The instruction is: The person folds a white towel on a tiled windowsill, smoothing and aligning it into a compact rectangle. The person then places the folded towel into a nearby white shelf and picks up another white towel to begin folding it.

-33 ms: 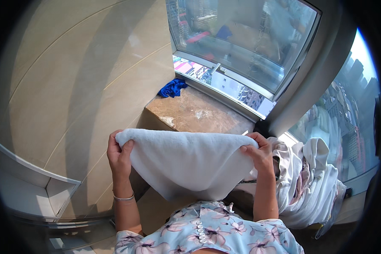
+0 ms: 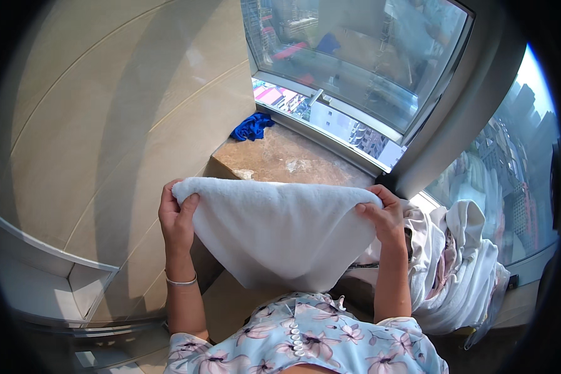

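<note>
A white cloth that looks like a towel [image 2: 280, 230] is stretched between my two hands in front of my chest. Its far edge is pulled nearly straight, while the rest droops toward me in a rounded fold. My left hand [image 2: 179, 215] pinches the left corner, thumb on top and fingers behind. At the right corner, my right hand [image 2: 385, 215] grips the same edge, thumb across the cloth. The fingertips behind the fabric are hidden. A silver bangle [image 2: 181, 282] circles my left wrist.
A brown stone ledge [image 2: 293, 156] lies beyond the cloth, with a crumpled blue cloth [image 2: 251, 127] at its far corner. An outward-tilted window [image 2: 355, 62] stands behind it. A pile of white laundry [image 2: 458, 274] sits at right. Beige wall tiles [image 2: 106, 156] rise on the left.
The far edge of the towel has lifted slightly and bowed less, moving a little away from me. Both hands keep their hold.
</note>
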### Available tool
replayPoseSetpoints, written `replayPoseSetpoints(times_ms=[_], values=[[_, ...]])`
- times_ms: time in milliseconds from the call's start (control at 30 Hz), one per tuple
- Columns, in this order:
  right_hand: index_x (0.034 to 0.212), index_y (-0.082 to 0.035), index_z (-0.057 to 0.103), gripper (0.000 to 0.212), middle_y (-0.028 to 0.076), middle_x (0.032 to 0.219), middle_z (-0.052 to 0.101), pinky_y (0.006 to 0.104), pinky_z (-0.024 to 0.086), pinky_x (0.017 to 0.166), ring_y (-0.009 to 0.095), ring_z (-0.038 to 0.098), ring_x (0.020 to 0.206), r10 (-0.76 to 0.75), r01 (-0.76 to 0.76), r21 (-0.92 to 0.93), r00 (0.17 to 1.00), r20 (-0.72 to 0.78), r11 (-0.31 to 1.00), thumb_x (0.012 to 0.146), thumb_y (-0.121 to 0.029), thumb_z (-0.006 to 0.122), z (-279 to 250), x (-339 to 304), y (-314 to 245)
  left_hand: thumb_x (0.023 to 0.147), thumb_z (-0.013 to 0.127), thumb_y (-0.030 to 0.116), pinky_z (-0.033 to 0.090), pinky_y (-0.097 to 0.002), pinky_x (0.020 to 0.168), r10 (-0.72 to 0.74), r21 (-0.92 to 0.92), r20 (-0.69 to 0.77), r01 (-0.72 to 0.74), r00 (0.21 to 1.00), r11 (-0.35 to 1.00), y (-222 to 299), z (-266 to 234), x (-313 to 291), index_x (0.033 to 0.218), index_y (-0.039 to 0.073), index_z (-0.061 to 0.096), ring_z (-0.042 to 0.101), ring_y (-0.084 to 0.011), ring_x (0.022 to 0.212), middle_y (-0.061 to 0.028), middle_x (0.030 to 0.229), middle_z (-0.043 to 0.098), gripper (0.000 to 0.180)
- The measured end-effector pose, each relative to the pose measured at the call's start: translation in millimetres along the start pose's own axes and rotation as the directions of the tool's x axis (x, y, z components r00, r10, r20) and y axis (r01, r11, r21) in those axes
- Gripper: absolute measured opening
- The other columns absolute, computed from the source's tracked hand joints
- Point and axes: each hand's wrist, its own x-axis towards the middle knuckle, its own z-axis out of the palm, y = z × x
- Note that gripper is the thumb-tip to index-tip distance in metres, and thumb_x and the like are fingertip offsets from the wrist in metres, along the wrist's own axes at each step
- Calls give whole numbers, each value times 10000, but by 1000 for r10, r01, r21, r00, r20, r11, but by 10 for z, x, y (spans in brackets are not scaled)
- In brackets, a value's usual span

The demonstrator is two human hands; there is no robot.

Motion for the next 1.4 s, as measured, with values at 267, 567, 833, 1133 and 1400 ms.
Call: replayPoseSetpoints(times_ms=[267, 567, 833, 1133, 1400], values=[[1078, -44, 677, 374, 40, 942, 710, 264, 557, 746, 124, 680, 808, -16, 32, 106, 989, -146, 994, 783, -155, 879, -283, 695, -109, 984, 687, 118, 511, -257, 894, -95, -62, 159, 106, 983, 992, -426, 651, 1117, 1174, 20, 613, 613, -103, 971, -33, 1076, 660, 226], [1108, -29, 655, 389, 45, 944, 686, 255, 544, 709, 118, 661, 797, 155, -85, 194, 911, -382, 977, 828, -193, 868, -679, 1408, 1160, 964, 704, 113, 539, -282, 840, -326, -81, 343, 373, 881, 924, -2087, 1170, 1914, 1155, -3, 620, 649, -129, 933, -61, 1063, 691, 239], [1437, 64, 416, 842, 190, 1284, 589, 330, 512, 916, 213, 616, 1106, 271, -242, 130, 759, -592, 962, 817, -287, 864, -603, 1503, 2004, 941, 732, 145, 522, -291, 848, -390, -6, 338, 416, 857, 909, -3464, 1557, 2168, 1168, -16, 625, 645, -137, 948, -79, 1089, 695, 299], [1589, 92, 124, 1130, 249, 1399, 533, 333, 485, 998, 258, 574, 1243, 393, -500, -3, 685, -613, 866, 809, -299, 841, -151, 516, 1870, 967, 723, 261, 516, -300, 901, -474, 288, 287, 396, 833, 872, -3415, 1165, 1800, 1452, -71, 380, 633, -184, 1036, -170, 1205, 651, 680], [1318, 113, 519, 824, 240, 1239, 614, 400, 494, 982, 353, 615, 1129, 237, -596, -460, 744, -624, 658, 735, -368, 847, 19, 345, 2018, 889, 794, 226, 531, -315, 870, -608, 423, 307, 467, 732, 776, -2986, 416, 889, 1282, -74, 558, 654, -173, 962, -135, 1089, 700, 548]])
